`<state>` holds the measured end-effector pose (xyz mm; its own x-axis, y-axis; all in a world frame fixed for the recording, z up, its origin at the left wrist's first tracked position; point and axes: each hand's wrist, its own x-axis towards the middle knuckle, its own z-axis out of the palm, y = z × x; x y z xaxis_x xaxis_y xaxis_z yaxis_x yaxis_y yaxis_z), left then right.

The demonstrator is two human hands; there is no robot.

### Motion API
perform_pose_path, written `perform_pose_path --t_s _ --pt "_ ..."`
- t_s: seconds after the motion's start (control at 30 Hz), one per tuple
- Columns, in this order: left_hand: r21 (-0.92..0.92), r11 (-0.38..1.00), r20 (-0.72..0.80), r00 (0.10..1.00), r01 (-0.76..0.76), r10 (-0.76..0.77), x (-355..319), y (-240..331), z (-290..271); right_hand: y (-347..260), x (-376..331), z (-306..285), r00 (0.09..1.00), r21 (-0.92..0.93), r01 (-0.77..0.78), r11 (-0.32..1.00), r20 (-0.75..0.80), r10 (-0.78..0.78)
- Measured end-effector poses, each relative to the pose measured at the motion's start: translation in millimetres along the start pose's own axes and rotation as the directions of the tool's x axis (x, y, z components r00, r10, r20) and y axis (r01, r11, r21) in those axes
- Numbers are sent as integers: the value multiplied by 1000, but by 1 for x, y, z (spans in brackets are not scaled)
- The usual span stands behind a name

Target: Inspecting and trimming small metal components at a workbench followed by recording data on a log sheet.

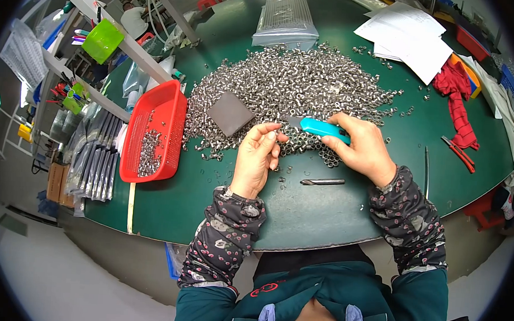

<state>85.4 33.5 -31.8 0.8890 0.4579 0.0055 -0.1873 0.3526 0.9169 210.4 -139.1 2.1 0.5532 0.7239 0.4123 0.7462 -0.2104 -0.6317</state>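
Note:
My right hand (pixel 363 148) is wrapped round a teal utility knife (pixel 323 129), its blade pointing left toward my other hand. My left hand (pixel 257 157) is closed in a pinch just left of the blade; whatever sits between its fingertips is too small to make out. Behind both hands spreads a big heap of small shiny metal rings (pixel 309 75). A dark grey square block (pixel 231 113) rests on the heap's left side. On the green table (pixel 300 216) in front of my hands lies a metal drill bit (pixel 323 181).
A red plastic basket (pixel 175 126) with some small metal parts stands left of the heap. Clear plastic bags (pixel 286 18) and white papers (pixel 403 34) lie at the back. Red cloth (pixel 454 93), red-handled pliers (pixel 462 156) and a thin rod (pixel 426 171) are on the right.

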Motion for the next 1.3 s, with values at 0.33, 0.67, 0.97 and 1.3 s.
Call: perform_pose_path --t_s 0.33,0.67,0.97,1.3 --pt "42 999 42 999 -22 21 -1 0 2 -4 -1 -2 987 -40 31 999 159 -25" --pt "142 987 -31 997 -69 74 -4 0 0 0 0 -2 999 57 36 998 35 -38" --pt "74 996 34 999 -45 42 -1 4 7 13 8 -1 973 241 -27 970 -215 80" --pt "845 431 337 941 -317 30 -6 0 56 22 7 6 961 250 5 968 -270 65"
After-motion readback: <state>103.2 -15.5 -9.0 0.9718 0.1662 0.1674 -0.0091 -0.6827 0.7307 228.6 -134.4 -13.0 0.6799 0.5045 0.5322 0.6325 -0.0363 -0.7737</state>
